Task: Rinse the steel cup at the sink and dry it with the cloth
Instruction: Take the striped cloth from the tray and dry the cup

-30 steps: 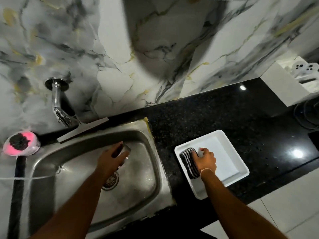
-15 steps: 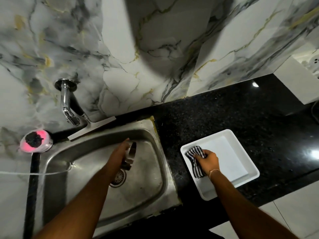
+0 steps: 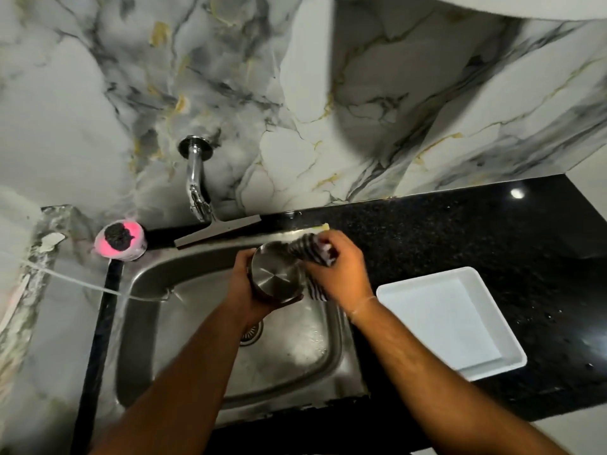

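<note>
left hand [image 3: 244, 290] wrapped around the steel cup [image 3: 277, 278], held up over the sink [image 3: 230, 382] basin, cup base facing the camera, fingers closed round its side. right hand [image 3: 338, 274] closed on the striped cloth [image 3: 310, 254], black and white, bunched and pressed against the right side and far rim of the cup; cloth a bit motion-blurred. both hands over the back right part of the sink, drain [image 3: 251, 333] partly visible under the left wrist. tap [image 3: 197, 188] on the marble wall [image 3: 98, 93] above the sink, no water stream visible. pink holder with black scrubber [image 3: 120, 239] at the sink's back left corner. white tray [image 3: 492, 366] on the black counter [image 3: 476, 231] right of the sink, just beside it, nothing in it but a flat white liner. thin white line [image 3: 82, 284] runs across left of the sink, can't tell what it is
</note>
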Motion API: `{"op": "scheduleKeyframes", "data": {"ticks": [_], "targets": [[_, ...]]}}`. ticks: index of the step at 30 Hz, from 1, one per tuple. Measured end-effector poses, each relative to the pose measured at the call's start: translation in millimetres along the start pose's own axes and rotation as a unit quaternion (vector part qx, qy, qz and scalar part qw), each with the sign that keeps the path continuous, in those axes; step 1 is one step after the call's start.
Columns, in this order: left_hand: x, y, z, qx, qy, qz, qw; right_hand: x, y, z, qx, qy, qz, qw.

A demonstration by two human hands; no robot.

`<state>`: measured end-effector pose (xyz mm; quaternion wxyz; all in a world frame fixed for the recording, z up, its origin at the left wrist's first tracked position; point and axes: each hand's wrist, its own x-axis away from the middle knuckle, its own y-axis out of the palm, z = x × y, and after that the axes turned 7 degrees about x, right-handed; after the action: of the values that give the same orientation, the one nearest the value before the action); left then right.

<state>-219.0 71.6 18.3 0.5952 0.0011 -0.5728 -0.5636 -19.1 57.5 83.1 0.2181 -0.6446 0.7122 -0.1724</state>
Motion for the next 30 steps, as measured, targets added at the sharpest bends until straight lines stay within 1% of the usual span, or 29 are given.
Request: {"op": "scheduleKeyframes", "data": {"ticks": [2,4,5,7,8,10,12,13,15,16,18,20,21,22,23,24,25,27,29,30], "targets": [[2.9,0.3,5.4,0.002,0.009,-0.010,1.000,-7.3,29.2,-28.9,0.063,-0.046,-0.022,0.997],[7.8,-2.8,14.3,0.006,0.025,-0.003,1.000,-9.0,51.7,-46.8,0.148,-0.088,-0.076,0.982],[9.7,-6.1,19.0,0.012,0.029,0.003,0.999,-8.2,59.2,-51.0,0.188,-0.101,-0.097,0.972],[13.0,-14.4,27.1,0.018,0.033,0.007,0.999,-5.4,64.9,-55.2,0.223,-0.109,-0.135,0.959],[14.8,-19.5,30.5,0.021,0.034,0.008,0.999,-4.3,65.6,-56.5,0.239,-0.125,-0.156,0.950],[17.3,-30.9,35.3,0.024,0.034,0.011,0.999,-4.1,65.0,-56.8,0.285,-0.163,-0.219,0.919],[19.4,-37.8,37.3,0.020,0.034,0.008,0.999,-4.8,62.4,-59.2,0.329,-0.162,-0.287,0.885],[20.3,-38.7,37.5,0.020,0.035,0.007,0.999,-4.9,62.9,-61.3,0.343,-0.151,-0.310,0.874],[22.6,-35.5,36.6,0.032,0.050,0.009,0.998,-3.8,67.2,-67.7,0.335,-0.116,-0.338,0.872],[22.8,-32.6,35.6,0.041,0.064,0.011,0.997,-3.1,71.7,-72.6,0.317,-0.092,-0.340,0.881],[20.9,-26.0,33.1,0.063,0.101,0.006,0.993,-5.9,83.8,-83.8,0.254,-0.021,-0.311,0.916],[19.2,-17.9,31.4,0.078,0.124,-0.015,0.989,-15.4,95.2,-98.0,0.156,0.071,-0.258,0.951],[18.5,-14.0,32.1,0.080,0.127,-0.021,0.988,-22.0,100.2,-103.4,0.083,0.134,-0.223,0.962],[17.8,-11.1,34.0,0.079,0.129,-0.024,0.988,-30.0,102.9,-108.6,-0.016,0.211,-0.183,0.960],[17.4,-8.9,37.1,0.073,0.132,-0.027,0.988,-37.3,104.4,-113.1,-0.114,0.284,-0.145,0.941],[17.7,-6.6,40.5,0.063,0.133,-0.026,0.989,-42.5,104.8,-115.0,-0.172,0.328,-0.115,0.922],[17.3,-4.7,43.8,0.053,0.133,-0.021,0.989,-45.7,105.7,-114.9,-0.195,0.340,-0.102,0.914],[15.0,-0.2,49.4,0.047,0.130,-0.013,0.990,-46.2,108.5,-113.0,-0.160,0.309,-0.108,0.931],[10.4,2.8,52.6,0.068,0.142,-0.019,0.987,-42.2,108.9,-110.4,-0.087,0.224,-0.121,0.963],[9.5,2.9,53.6,0.081,0.152,-0.027,0.985,-40.4,109.1,-106.7,-0.052,0.179,-0.136,0.973]]}}
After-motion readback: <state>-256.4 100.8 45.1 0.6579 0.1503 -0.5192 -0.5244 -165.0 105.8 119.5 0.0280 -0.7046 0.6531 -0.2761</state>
